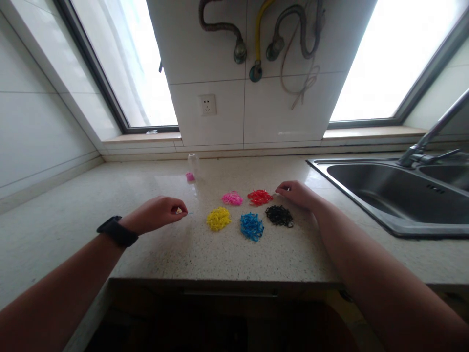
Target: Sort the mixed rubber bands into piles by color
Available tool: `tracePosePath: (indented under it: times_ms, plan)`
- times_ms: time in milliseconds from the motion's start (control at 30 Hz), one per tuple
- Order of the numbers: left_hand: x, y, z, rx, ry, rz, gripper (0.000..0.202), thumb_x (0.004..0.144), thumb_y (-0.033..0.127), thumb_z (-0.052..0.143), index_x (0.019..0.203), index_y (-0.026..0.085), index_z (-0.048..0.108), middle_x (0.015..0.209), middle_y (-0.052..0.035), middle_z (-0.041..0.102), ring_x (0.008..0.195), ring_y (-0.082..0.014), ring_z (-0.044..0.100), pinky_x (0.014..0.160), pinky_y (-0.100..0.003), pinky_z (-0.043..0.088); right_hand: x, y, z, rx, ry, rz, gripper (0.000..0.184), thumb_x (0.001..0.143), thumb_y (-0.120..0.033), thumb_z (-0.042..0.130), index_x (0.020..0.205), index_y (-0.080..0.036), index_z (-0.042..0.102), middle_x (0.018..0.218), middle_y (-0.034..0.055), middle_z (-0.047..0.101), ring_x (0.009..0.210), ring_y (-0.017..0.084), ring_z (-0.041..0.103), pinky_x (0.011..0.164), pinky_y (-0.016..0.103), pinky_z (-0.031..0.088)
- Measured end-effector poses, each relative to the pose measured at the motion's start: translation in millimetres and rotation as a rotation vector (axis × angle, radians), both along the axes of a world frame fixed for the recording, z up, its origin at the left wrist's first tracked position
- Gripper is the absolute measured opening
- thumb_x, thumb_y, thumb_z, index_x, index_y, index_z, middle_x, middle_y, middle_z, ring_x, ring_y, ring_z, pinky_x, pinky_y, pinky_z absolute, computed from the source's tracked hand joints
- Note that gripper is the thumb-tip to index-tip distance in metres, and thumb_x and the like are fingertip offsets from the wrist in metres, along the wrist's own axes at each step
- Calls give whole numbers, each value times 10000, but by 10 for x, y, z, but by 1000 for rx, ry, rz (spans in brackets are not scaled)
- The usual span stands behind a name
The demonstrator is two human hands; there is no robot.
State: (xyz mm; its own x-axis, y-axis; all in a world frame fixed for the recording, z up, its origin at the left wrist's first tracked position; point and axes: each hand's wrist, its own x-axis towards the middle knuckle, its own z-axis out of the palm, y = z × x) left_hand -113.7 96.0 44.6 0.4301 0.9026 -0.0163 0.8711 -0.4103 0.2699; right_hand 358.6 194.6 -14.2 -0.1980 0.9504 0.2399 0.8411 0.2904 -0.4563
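At the left, my left hand (169, 213) is closed in a pinch above the counter, with a thin blue rubber band (189, 213) poking out from the fingertips. My right hand (293, 191) rests low beside the red pile of small rubber bands (260, 197), its thumb and finger pinched together; what they hold, if anything, is too small to make out. Around these lie a pink pile (232, 198), a yellow pile (219, 219), a blue pile (252, 226) and a black pile (279, 215), all loose on the speckled counter (205, 259).
A clear bottle (193, 166) stands near the back wall, a pink cap (189, 176) by its base. To the right is a steel sink (381, 222) with a faucet (415, 151). Hoses (302, 29) hang on the wall above a socket (208, 104).
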Motion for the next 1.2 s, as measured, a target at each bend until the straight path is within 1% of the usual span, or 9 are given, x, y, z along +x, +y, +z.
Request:
tracePosePath:
  times_ms: [133,267,367,567,733,933,1067,1200]
  plan:
    - [189,-107,26,-48,-211,-37,362,905,484,570,993,170,725,616,35,462,561,-103,410,530,-228,294,-7,-5,11,-3,-20,-7,275,867,-394,595,922,-206,788,855,64,753,723,191,632,667,303,458]
    - [431,-258,58,-139,-449,-63,326,900,456,612,969,151,706,611,53,410,551,-88,360,501,-207,297,-16,-17,24,-8,-28,0,272,877,-390,591,923,-207,787,856,60,752,723,183,633,676,292,462]
    - [599,-368,52,-215,-576,-51,312,893,447,634,947,146,696,608,58,424,543,-79,357,489,-196,295,-19,-24,29,-15,-26,-5,265,875,-390,595,920,-213,787,853,57,750,715,177,631,676,287,461]
    - [855,-566,-1,-318,-778,-39,310,861,445,655,900,138,678,674,24,544,567,-73,405,475,-174,314,-1,-2,2,-12,-27,5,276,864,-399,596,922,-208,788,848,61,749,718,185,631,661,294,462]
    - [958,-672,-3,-372,-843,-62,303,849,440,669,901,142,684,695,13,574,575,-76,418,479,-175,326,-5,-3,-4,-7,-31,8,266,865,-386,595,919,-211,788,856,62,755,733,189,634,665,296,470]
    - [1016,-717,6,-402,-901,-88,260,858,400,678,893,143,694,685,23,564,577,-75,417,513,-188,342,-30,-32,30,-23,-35,-3,262,869,-382,594,923,-215,788,879,65,753,744,190,639,671,295,470]
    - [1038,-724,29,-359,-868,-76,265,859,401,677,885,138,693,718,9,571,619,-90,444,547,-208,353,-17,-17,20,-22,-46,-6,270,868,-401,593,928,-224,789,882,65,751,735,195,634,666,306,463]
    - [1083,-700,11,-304,-785,-67,303,882,438,655,919,139,686,690,21,520,590,-90,390,510,-214,296,-2,7,-5,-20,-59,-4,272,867,-415,596,936,-232,786,892,66,751,746,199,639,678,310,466]
